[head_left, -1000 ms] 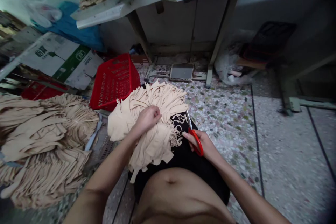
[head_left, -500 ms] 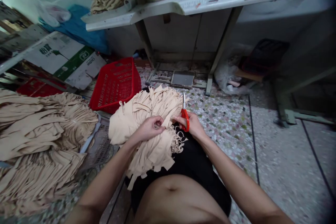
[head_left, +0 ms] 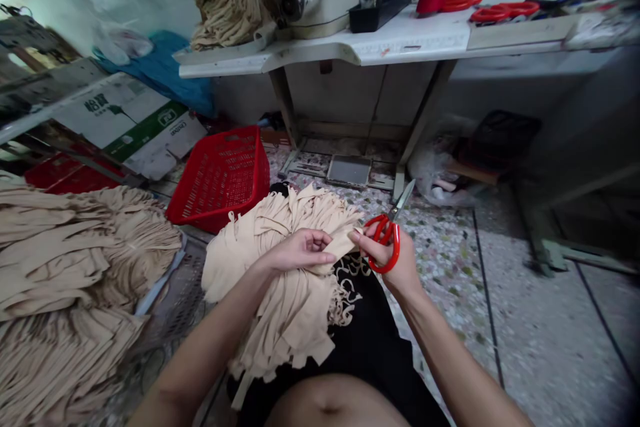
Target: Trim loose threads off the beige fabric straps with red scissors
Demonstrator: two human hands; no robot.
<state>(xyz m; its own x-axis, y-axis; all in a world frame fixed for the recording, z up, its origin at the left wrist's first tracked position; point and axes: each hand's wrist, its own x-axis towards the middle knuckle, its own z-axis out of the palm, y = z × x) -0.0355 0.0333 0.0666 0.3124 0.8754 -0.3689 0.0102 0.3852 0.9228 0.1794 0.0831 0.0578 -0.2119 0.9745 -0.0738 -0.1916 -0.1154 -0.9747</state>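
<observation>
beige fabric strips (head_left: pixel 280 307) sit bunched in a thick tuft on black cloth (head_left: pixel 370 340) over the person's lap, mid-frame. the left hand (head_left: pixel 300 252) has its fingers half curled over the top strips, while the right hand (head_left: pixel 387 253) clenches red-handled scissors (head_left: pixel 397 247) through the loops, blades up. a red plastic basket (head_left: pixel 217 180) sits just upper left, and a big pile of strips (head_left: pixel 65 260) lies far left.

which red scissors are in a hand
The scissors in the right hand, blades up; the other red-handled scissors lie on the white table.

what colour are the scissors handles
Red; the scissors' handles show best in the head view, the only view.
</observation>
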